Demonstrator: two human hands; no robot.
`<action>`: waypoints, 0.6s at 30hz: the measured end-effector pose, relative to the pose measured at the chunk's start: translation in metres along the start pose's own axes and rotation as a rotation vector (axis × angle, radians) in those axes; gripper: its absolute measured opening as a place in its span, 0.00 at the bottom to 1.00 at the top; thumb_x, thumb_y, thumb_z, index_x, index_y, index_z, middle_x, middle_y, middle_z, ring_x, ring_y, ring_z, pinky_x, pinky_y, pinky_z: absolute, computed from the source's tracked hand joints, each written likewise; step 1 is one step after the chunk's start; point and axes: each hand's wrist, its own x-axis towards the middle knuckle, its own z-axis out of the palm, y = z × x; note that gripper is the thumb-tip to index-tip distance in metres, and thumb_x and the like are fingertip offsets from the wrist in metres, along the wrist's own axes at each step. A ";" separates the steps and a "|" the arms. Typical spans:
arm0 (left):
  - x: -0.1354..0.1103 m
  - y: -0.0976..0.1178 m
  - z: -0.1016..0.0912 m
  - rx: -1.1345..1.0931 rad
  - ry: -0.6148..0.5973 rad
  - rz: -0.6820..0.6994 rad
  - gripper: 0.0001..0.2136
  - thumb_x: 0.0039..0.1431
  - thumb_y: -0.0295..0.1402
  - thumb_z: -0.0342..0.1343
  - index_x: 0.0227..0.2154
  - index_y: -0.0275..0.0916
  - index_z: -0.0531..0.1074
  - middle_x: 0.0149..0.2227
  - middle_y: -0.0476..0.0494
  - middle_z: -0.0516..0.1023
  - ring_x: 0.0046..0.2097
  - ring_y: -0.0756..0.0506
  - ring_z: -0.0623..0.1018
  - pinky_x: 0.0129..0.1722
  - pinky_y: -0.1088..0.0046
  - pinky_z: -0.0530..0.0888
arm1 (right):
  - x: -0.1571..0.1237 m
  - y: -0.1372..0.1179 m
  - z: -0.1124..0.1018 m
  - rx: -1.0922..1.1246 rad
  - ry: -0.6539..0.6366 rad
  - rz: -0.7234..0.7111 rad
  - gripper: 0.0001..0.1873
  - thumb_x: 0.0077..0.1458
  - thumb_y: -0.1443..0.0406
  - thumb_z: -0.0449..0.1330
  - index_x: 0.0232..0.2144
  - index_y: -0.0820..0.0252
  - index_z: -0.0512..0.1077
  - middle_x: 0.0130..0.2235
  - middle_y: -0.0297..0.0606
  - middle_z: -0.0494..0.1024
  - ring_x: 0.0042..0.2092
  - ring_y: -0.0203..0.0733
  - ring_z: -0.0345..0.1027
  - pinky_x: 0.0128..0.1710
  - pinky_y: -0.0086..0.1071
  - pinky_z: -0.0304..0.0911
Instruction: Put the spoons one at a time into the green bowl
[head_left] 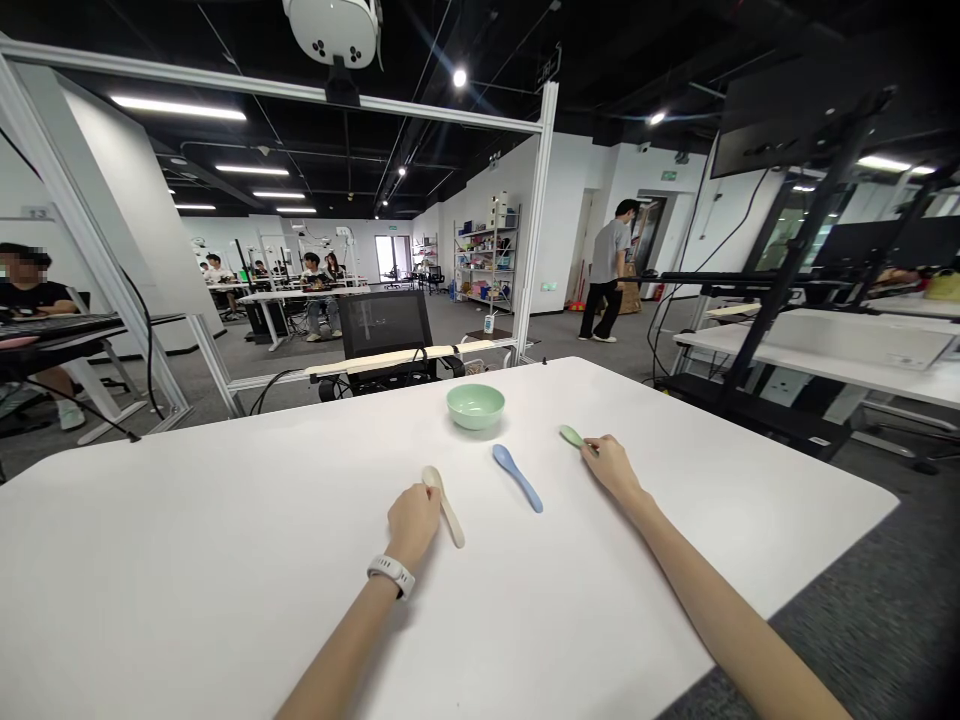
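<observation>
Left hand (412, 522) curls against beige spoon (444, 505), hold I cannot tell; right hand (611, 468), at 2 o'clock of blue spoon (517, 478), pinches green spoon (571, 435) by its handle end; bowl (475, 406) at 12; I judge so shallow a pinch could slip.

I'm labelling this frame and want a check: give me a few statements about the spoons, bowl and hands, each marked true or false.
1. The left hand is at the beige spoon. True.
2. The blue spoon lies in the bowl. False: it lies on the table, apart from the bowl.
3. The right hand covers the handle of the green spoon. True.
4. The bowl is blue. False: it is pale green.
5. A watch is on the right wrist. False: it is on the left wrist.
</observation>
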 end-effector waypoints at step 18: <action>0.004 -0.005 0.003 0.003 -0.058 -0.001 0.19 0.67 0.45 0.59 0.52 0.39 0.75 0.53 0.40 0.80 0.52 0.42 0.80 0.53 0.53 0.79 | -0.001 -0.002 -0.002 0.018 -0.014 -0.002 0.19 0.64 0.60 0.58 0.40 0.67 0.85 0.42 0.52 0.80 0.42 0.50 0.73 0.49 0.36 0.67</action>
